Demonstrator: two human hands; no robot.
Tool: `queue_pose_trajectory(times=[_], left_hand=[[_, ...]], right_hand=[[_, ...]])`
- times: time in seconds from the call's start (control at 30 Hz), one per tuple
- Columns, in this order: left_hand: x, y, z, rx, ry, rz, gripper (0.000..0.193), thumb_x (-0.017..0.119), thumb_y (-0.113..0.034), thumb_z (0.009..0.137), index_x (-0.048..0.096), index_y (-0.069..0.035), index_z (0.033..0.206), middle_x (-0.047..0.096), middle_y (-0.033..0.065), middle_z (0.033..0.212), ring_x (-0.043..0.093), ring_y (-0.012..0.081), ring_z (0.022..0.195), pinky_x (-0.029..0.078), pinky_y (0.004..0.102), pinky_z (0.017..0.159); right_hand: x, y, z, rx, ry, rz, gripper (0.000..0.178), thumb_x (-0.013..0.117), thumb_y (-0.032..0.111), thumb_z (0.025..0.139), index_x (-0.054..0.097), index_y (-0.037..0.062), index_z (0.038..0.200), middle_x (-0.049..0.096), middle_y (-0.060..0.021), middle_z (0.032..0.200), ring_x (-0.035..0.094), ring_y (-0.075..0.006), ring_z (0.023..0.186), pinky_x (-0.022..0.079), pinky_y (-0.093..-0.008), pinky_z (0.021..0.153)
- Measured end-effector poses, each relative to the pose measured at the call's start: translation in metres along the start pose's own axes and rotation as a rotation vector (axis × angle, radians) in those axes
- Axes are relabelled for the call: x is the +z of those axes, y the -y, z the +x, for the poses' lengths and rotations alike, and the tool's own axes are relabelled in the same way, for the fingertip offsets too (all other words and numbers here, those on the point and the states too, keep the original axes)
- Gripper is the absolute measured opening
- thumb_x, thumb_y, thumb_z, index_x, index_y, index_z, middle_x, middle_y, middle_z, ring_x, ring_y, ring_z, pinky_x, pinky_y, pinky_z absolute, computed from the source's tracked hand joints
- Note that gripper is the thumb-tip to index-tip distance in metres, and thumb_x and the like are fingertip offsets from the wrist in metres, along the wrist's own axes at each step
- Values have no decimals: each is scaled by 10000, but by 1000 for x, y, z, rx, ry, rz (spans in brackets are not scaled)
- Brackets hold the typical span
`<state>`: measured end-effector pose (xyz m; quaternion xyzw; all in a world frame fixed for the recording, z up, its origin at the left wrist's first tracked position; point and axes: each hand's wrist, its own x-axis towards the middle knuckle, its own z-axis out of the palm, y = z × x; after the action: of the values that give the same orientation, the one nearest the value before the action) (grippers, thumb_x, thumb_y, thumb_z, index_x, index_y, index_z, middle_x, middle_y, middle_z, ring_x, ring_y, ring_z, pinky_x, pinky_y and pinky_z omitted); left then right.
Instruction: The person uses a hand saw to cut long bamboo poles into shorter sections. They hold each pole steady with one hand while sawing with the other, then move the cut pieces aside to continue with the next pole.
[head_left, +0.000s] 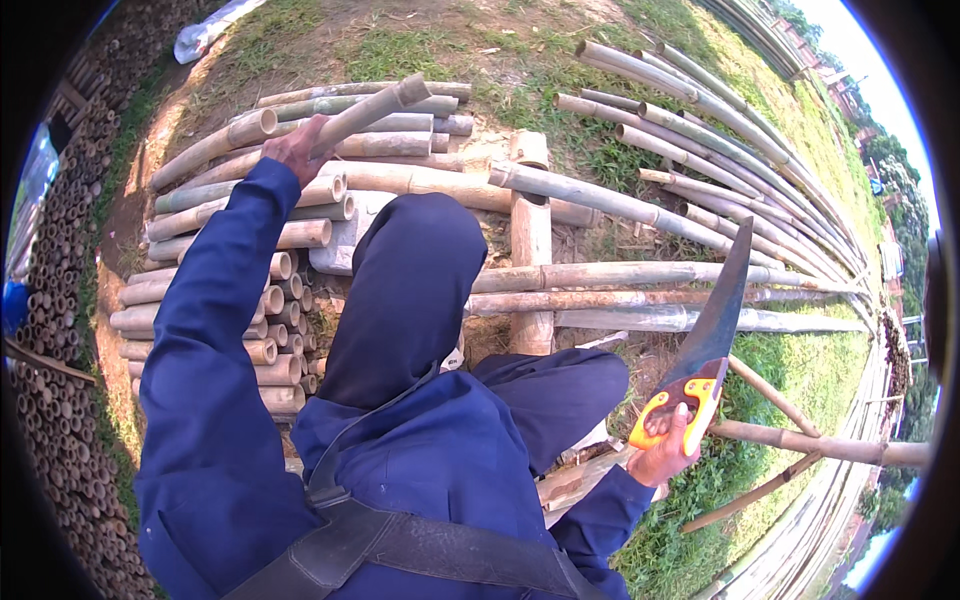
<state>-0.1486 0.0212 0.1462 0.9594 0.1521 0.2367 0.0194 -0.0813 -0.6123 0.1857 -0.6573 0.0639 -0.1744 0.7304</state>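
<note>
My left hand (297, 150) is closed round a short cut bamboo piece (368, 117), raised at a tilt over a stack of similar cut lengths (215, 195). In my right hand (664, 460), held out to the right, is a handsaw (712, 300) with a yellow and dark handle; its blade points up and away. Beyond my knees, a long bamboo pole (620, 207) rests with its near end by an upright-looking bamboo post (531, 240). More long poles (640, 275) lie to the right of my legs, crossing that post.
Several long bamboo poles (720, 120) fan out over the grass at the far right. A bamboo frame (800, 437) stands at the right. Along the left edge rises a big pile of cut bamboo (60, 420). A plastic bag (212, 30) lies at the far left.
</note>
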Motion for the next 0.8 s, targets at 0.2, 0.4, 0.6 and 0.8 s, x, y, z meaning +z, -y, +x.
queue_pose_trajectory(times=[0.2,0.4,0.6,0.8], left_hand=[[26,-14,-11,-32,194,94,529,656,-434,941,517,-154,1368,721,235,982,702,448,895,542,565,753],[123,-42,21,-71,567,181,510,591,-492,974,535,-143,1342,713,239,1027,690,458,926,531,556,808],[181,-88,25,-88,779,9,507,584,-498,977,541,-138,1330,712,240,1027,688,454,940,528,551,820],[183,-142,18,27,853,-177,504,577,-505,980,548,-133,1319,711,240,1028,687,450,954,525,547,832]], right_hand=[[-15,12,7,-60,-47,28,105,680,35,952,628,-11,875,563,-23,619,521,-98,502,424,-254,481],[-56,9,-5,-20,-140,34,81,686,25,948,634,-16,902,578,-26,639,525,-92,511,442,-257,474],[-74,3,-23,-6,-252,25,93,683,15,942,622,-11,877,581,-31,643,523,-93,508,454,-255,480],[-75,3,-24,-17,-345,6,112,682,14,941,608,6,858,565,-24,617,523,-102,499,455,-266,480]])
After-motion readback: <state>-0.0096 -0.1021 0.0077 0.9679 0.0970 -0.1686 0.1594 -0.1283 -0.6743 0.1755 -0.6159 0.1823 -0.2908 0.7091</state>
